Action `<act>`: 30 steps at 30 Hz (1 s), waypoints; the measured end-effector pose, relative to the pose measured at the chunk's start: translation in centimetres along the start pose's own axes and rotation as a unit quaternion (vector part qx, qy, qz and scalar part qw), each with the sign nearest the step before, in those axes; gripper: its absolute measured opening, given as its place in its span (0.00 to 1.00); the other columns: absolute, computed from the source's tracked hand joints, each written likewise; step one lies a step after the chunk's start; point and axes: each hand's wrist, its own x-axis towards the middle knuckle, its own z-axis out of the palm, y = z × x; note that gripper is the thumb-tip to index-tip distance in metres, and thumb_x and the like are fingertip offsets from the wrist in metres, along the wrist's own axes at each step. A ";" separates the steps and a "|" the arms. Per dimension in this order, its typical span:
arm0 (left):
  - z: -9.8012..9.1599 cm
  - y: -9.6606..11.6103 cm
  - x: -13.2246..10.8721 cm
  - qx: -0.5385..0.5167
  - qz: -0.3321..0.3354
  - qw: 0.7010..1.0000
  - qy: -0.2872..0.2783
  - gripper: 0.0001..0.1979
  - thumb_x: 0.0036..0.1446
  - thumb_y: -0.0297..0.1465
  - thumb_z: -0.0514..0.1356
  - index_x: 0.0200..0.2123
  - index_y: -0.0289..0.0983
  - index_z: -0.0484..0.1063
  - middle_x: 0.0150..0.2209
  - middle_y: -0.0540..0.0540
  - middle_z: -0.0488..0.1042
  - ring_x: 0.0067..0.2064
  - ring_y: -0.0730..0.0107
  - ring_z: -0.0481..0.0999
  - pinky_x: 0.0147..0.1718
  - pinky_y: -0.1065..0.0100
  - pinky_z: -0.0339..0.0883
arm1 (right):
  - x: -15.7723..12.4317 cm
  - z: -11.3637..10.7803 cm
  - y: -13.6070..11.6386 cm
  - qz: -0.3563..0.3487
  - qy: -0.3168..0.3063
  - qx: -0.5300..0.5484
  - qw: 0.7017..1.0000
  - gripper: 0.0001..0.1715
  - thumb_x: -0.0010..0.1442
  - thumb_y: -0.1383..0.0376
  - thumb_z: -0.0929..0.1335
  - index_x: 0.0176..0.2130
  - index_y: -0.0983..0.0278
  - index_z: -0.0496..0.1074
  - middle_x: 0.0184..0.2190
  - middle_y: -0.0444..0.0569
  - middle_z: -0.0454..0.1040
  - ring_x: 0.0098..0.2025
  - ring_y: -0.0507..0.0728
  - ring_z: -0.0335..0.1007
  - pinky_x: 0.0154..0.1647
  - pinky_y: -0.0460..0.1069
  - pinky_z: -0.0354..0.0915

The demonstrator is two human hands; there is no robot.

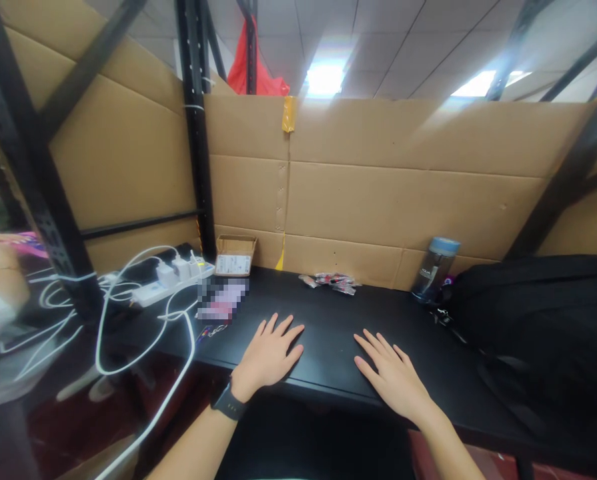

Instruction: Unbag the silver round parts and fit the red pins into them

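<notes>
My left hand (271, 350) lies flat near the front edge of the black tabletop (323, 333), fingers spread, a dark watch (229, 402) on its wrist. To its right, my right hand (391, 373) rests palm down on the same surface with its fingers apart. Neither hand holds anything. Several small clear-wrapped packets (335, 283) lie beyond the hands, against the cardboard at the back. Left of my left hand is a pixelated flat item (224, 299), with a small chain or strap (213, 331) in front of it.
A white power strip (173, 283) with plugs and looping white cables (191, 347) occupies the left. A small open cardboard box (235, 257) stands at the back. On the right are a blue-lidded bottle (434, 270) and a black bag (543, 333). Another person's arm (1, 280) shows far left.
</notes>
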 end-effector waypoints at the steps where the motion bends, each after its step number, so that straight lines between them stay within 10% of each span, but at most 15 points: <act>1: 0.0 0.0 0.0 0.000 0.000 1.000 -0.001 0.29 0.71 0.50 0.46 0.71 0.54 0.60 0.75 0.50 0.54 0.75 0.38 0.48 0.70 0.36 0.47 | 0.0 0.0 0.0 0.001 -0.001 0.000 1.000 0.39 0.70 0.37 0.52 0.73 0.44 0.55 0.76 0.37 0.47 0.78 0.65 0.39 0.75 0.67 0.44; 30: -0.1 1.4 1.1 0.030 -0.051 0.998 -0.009 0.27 0.70 0.46 0.49 0.69 0.53 0.63 0.73 0.47 0.59 0.73 0.35 0.53 0.66 0.35 0.53 | -0.3 -0.8 -0.8 0.003 -0.004 -0.006 1.000 0.37 0.72 0.39 0.52 0.73 0.45 0.55 0.76 0.39 0.48 0.78 0.65 0.40 0.75 0.67 0.44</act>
